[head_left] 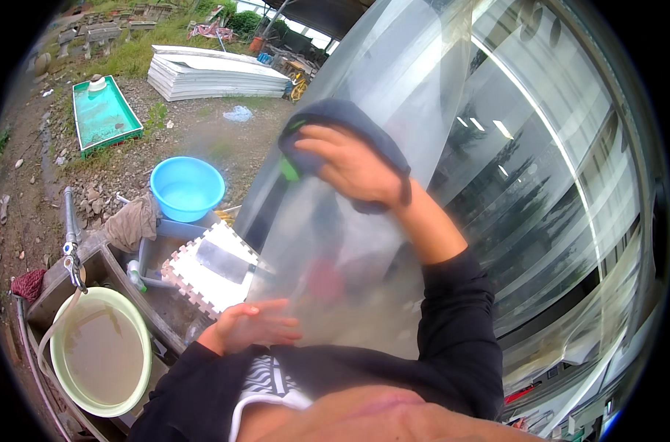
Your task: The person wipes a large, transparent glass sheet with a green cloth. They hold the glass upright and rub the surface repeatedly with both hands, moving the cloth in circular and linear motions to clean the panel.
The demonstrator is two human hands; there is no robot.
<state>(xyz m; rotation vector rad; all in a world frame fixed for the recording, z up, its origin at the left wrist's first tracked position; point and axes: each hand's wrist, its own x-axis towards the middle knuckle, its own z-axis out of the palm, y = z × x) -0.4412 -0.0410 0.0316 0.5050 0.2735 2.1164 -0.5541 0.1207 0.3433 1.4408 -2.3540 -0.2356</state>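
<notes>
A dark blue-grey cloth (364, 121) with a bright green patch at its left edge lies against a large clear sheet (350, 258). My right hand (350, 166) grips and presses the cloth on the sheet, its fingers bent slightly over it. Part of the cloth wraps past the wrist. Low in the middle, my left hand (255, 324) is empty, with the fingers stretched out and apart, a little smeared by motion. It is nearest to the sheet's lower left part and a white foam mat (206, 283); whether it touches the sheet, I cannot tell.
At lower left, a pale green basin (138, 324) of murky water stands in a sink (103, 272) below a tap (71, 258). A rag (132, 223) hangs over its edge. Beyond are a blue basin (188, 184), a green tray (105, 121) and stacked white panels (210, 74). Clear strips (541, 184) hang at right.
</notes>
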